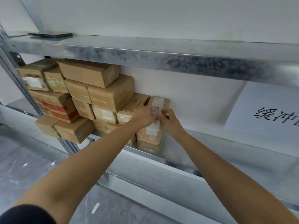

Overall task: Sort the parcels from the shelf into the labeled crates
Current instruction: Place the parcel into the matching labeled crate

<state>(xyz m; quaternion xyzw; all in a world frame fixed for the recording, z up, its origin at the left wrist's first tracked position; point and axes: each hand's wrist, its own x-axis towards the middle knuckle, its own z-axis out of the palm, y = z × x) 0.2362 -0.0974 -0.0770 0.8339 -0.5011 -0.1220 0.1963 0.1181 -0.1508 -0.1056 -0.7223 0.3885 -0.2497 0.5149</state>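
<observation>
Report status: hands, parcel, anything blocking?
Left hand and right hand gripping end parcel. Parcel on shelf, not yet lifted. Neighbour boxes tight against its left; right side open.

a parcel storeroom: galvanized steel shelf [145, 52], stacked cardboard parcels [84, 97], paper sign [267, 110] in chinese.

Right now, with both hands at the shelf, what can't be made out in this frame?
- The label on the held parcel: head view, blurred, partly covered by the left hand and right hand.
- The sign: cut off by the right edge, text incomplete.
- The dark flat thing on the upper shelf: seen edge-on, unidentifiable.
- The stack: its rear is hidden by the front boxes.
- The crates: outside the frame.
</observation>
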